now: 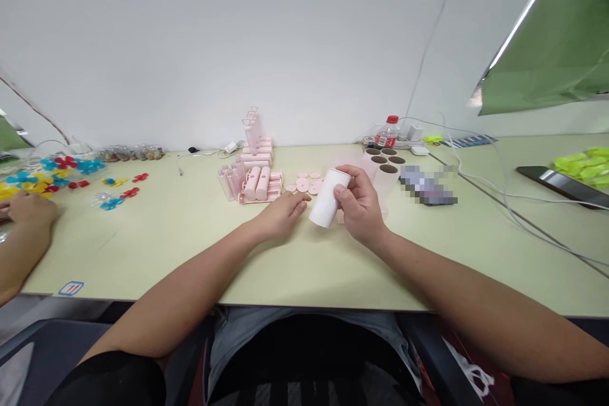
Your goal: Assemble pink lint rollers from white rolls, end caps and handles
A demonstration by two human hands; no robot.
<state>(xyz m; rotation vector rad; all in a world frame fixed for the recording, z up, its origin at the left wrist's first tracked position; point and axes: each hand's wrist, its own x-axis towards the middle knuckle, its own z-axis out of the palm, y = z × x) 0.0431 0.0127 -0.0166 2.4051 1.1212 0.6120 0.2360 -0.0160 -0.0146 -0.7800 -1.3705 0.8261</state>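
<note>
My right hand (pixel 362 208) is wrapped around a plain white tube (pixel 325 200), holding it tilted above the table, its upper end leaning right. Just left of the tube, my left hand (pixel 281 216) is low over the table with its index finger stretched out and the thumb slightly apart. Nothing shows in it, though its inner fingers are partly hidden. Beyond that hand lie several flat pink discs (pixel 302 184), partly covered by the tube and the fingers.
Pink cylinders (pixel 262 183) and clear tubes (pixel 231 181) stand behind my left hand. Dark-topped tubes (pixel 389 169), a red-capped bottle (pixel 386 133) and a blurred object (pixel 427 186) are right. At far left, another person's hand (pixel 31 208) is by colourful plastic pieces (pixel 61 166).
</note>
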